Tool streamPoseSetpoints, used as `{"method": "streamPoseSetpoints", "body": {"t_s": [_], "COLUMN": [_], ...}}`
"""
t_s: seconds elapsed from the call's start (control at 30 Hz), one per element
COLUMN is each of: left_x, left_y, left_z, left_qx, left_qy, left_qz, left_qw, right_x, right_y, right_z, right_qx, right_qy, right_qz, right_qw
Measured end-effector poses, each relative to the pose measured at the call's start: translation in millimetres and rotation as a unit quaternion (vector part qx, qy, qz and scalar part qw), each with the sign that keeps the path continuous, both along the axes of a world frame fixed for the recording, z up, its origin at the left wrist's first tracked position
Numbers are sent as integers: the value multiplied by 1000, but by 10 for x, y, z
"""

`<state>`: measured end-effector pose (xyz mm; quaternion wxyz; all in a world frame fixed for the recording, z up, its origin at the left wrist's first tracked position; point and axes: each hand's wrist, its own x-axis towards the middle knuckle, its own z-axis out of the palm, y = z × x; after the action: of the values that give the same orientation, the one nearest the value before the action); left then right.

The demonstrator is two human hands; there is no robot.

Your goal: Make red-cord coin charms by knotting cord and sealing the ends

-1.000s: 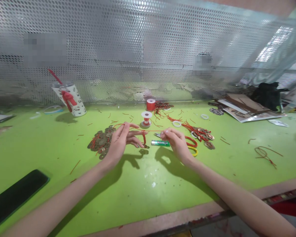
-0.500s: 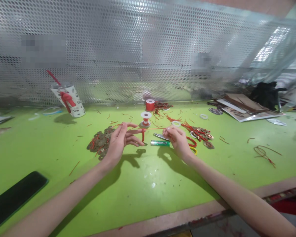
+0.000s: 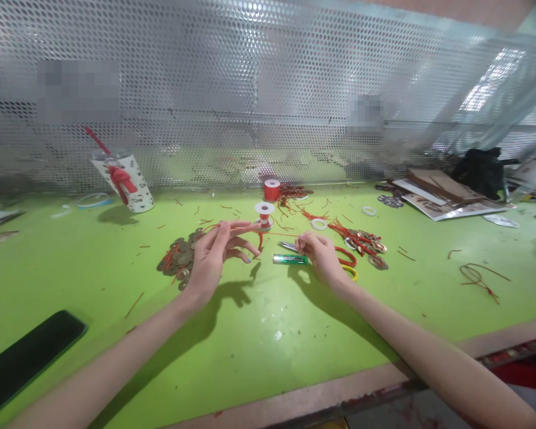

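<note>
"What did we see from the head view?"

"Our left hand point(image 3: 211, 253) seemed to pinch the red cord point(image 3: 280, 233) between thumb and index, its other fingers fanned. Our right hand point(image 3: 319, 256) gripped it narrowly, the cord stretched between them above the surface point(image 3: 250, 357)."

"Which step was that?"

"Tensioning a knot, we judged; the next move called for an even pull."

"What escaped us?"

"Whatever dangled below the left fingers was blurred, and our right hand hid the middle of the scissors point(image 3: 347, 256)."
</note>
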<state>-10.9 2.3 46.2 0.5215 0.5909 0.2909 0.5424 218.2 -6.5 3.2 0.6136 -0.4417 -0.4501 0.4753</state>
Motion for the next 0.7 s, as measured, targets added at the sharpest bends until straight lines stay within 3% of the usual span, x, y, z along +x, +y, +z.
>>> {"method": "streamPoseSetpoints", "body": {"t_s": [0.27, 0.4, 0.7], "left_x": [-15, -22, 42], "left_y": [56, 31, -101], "left_z": [-55, -49, 18], "left_qx": [-26, 0, 59], "left_qy": [-18, 5, 74], "left_qz": [2, 2, 9], "left_qw": [1000, 1000, 995], "right_x": [-2, 22, -3], "right_y": [7, 14, -91], "right_z": [68, 126, 322], "right_qx": [24, 48, -3], "right_qy": [61, 89, 200], "right_qz": [-5, -1, 184], "right_qw": [998, 995, 962]}}
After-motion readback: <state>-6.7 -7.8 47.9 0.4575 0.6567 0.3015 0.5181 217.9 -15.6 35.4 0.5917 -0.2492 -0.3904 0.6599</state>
